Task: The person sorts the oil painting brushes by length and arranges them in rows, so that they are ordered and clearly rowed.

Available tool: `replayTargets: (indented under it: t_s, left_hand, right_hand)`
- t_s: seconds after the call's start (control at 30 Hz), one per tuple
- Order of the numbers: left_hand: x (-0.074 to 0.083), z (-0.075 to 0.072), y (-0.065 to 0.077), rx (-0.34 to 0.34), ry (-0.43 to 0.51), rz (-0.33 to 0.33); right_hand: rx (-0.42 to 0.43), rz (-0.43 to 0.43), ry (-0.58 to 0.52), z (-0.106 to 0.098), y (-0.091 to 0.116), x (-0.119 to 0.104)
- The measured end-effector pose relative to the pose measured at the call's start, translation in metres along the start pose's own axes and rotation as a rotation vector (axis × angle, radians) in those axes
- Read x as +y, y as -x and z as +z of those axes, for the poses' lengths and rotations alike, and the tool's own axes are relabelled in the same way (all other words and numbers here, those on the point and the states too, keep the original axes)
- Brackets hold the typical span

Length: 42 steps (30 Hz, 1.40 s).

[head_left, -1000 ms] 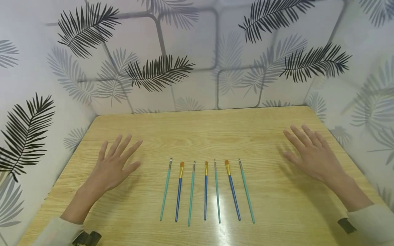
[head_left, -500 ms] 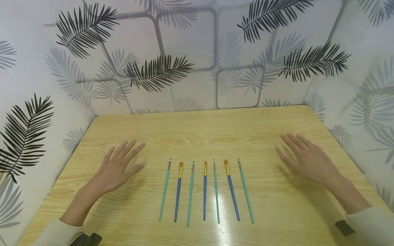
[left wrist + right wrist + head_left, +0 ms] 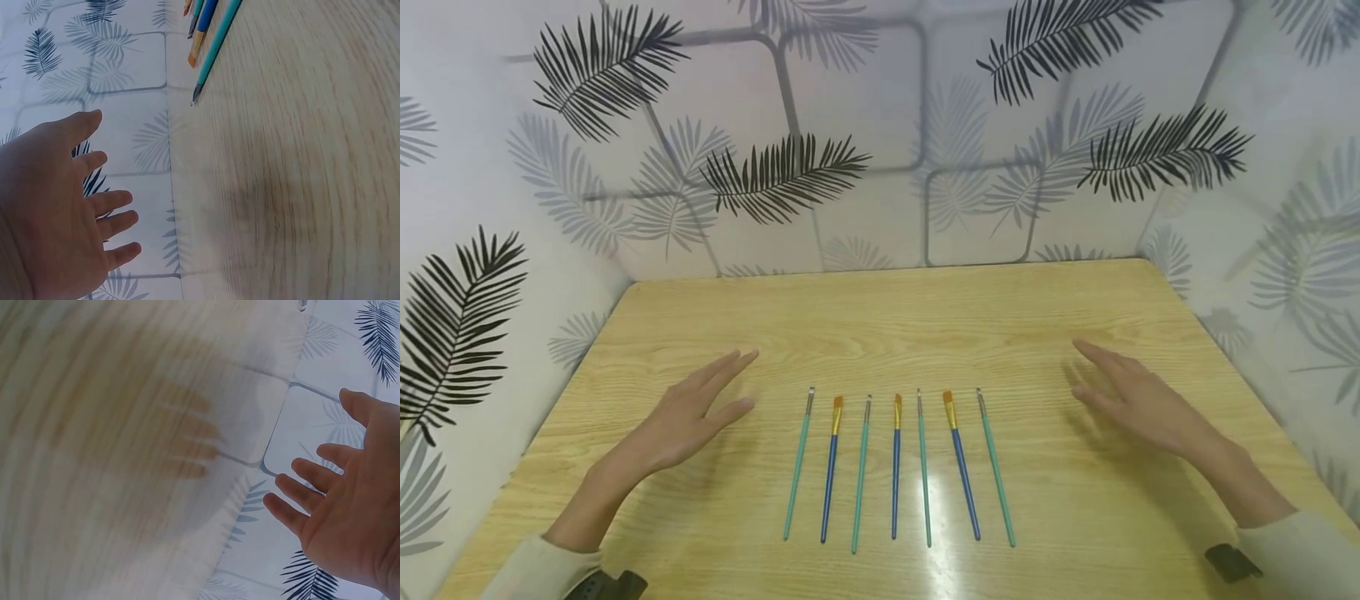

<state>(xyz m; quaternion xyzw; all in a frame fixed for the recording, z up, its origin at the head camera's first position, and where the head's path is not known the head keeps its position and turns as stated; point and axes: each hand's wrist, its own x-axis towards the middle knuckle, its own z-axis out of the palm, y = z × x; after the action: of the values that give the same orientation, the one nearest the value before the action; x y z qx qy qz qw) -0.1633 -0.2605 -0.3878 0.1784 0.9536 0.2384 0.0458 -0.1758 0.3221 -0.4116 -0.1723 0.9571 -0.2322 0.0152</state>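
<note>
Several slim paintbrushes lie side by side on the table, bristles pointing away from me. Teal-handled brushes with silvery ferrules, like the leftmost teal brush (image 3: 796,475), alternate with blue-handled ones that have gold ferrules and orange bristles, like the middle blue brush (image 3: 896,475). The rightmost teal brush (image 3: 996,475) leans slightly. My left hand (image 3: 681,421) hovers left of the row, fingers extended, holding nothing. To the right of the row, my right hand (image 3: 1150,408) is held above the table, also with extended fingers and nothing in it. Both wrist views show the fingers spread.
The wooden table (image 3: 880,317) has rounded far corners. Behind it and at both sides rise surfaces with a leaf pattern (image 3: 786,179). Dark devices sit at both wrists, the left wrist device (image 3: 606,586) and the right wrist device (image 3: 1232,563).
Both hands have turned from palms facing down toward thumbs up, palms facing inward, and shifted slightly toward the brushes. The brushes have stayed in place.
</note>
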Motion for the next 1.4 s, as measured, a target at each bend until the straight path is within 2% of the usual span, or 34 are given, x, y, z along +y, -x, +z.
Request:
replayTargets:
  t_s: [0.3, 0.47, 0.7, 1.07, 1.4]
  left_hand:
    - [0.003, -0.001, 0.002, -0.065, 0.208, -0.011]
    - [0.006, -0.001, 0.002, -0.08, 0.263, -0.019]
    - [0.009, -0.003, 0.004, -0.106, 0.337, -0.058]
    - [0.007, -0.002, 0.006, -0.112, 0.385, -0.066]
    - [0.006, -0.002, 0.005, -0.137, 0.585, -0.063]
  right_hand:
    - [-0.101, 0.029, -0.215, 0.002, 0.004, -0.005]
    - [-0.139, 0.054, -0.312, 0.002, 0.005, -0.009]
    - [-0.2, 0.036, -0.498, 0.002, 0.002, -0.012]
    - [-0.231, 0.077, -0.613, 0.002, 0.0, -0.012]
    - [-0.24, 0.072, -0.704, 0.005, -0.002, -0.012]
